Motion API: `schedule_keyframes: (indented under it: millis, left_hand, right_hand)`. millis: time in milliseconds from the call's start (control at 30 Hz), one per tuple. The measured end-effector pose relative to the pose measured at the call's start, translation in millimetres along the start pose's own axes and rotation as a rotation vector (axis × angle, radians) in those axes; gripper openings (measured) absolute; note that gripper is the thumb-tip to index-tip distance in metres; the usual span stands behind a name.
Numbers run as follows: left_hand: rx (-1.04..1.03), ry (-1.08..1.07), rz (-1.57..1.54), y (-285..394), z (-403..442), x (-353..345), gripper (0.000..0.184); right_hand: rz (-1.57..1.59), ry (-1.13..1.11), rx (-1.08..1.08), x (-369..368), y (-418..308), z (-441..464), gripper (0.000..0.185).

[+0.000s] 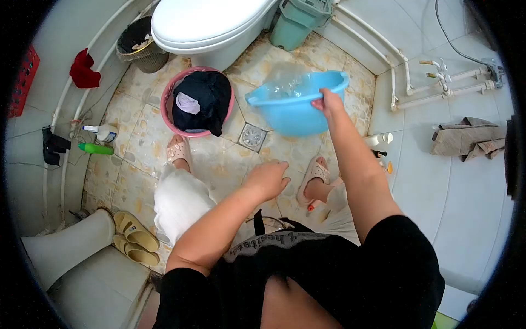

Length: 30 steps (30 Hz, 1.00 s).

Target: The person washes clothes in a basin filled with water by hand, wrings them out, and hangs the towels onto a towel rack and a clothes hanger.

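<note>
My right hand (329,102) grips the near rim of a light blue plastic basin (298,118), fingers closed round the edge. The basin is tipped away from me, and clear water (287,82) spills over its far side. My left hand (267,180) hangs in front of my body above the tiles, holding nothing, its fingers loosely bent and apart. Ahead of it, a square metal floor drain (252,136) sits in the floor. Left of the drain stands a pink basin (164,104) heaped with dark clothes (205,96) and a small pale lilac cloth (187,103).
A white toilet (211,22), a waste bin (143,49) and a teal bin (298,24) stand at the back. Bottles, including a green one (96,148), lie at the left wall. Yellow slippers (136,236) rest lower left. Pipes (438,93) run along the right wall.
</note>
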<state>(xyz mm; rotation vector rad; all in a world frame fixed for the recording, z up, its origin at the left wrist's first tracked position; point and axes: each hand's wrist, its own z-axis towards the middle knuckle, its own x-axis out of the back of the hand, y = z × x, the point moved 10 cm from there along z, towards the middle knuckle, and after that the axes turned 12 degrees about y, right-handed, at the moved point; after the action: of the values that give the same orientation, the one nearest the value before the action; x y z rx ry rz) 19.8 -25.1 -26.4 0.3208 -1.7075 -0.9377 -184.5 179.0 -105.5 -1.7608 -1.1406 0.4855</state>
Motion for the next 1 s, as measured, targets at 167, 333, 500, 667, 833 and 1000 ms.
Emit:
schedule_keyframes:
  millis: [167,333,500,667,833,1000]
  left_hand:
    - [0.028,-0.129,0.006,-3.6,-6.6,-17.4,0.034]
    - [-0.008,-0.122,0.010,-17.8,-13.2,-43.1,0.035]
    - [0.082,-0.143,0.132,-29.7,-3.7,-49.0,0.024]
    - [0.099,-0.112,0.173,-29.3,-3.4,-43.9,0.016]
    - [0.059,-0.131,0.195,-20.3,-3.9,-51.0,0.015]
    - [0.067,-0.139,0.218,-18.2,-10.8,-38.4,0.019]
  right_hand:
    - [0.040,0.088,-0.111,90.3,75.7,-52.0,0.029]
    - [-0.059,0.331,-0.059,162.6,115.9,-35.3,0.032]
    - [-0.152,0.153,-0.057,164.2,66.8,-43.5,0.036]
    - [-0.258,0.068,0.051,188.5,53.6,-47.0,0.036]
    - [-0.344,0.112,0.093,191.0,31.0,-60.4,0.034]
    - [-0.218,0.014,0.185,171.2,-33.4,-90.3,0.032]
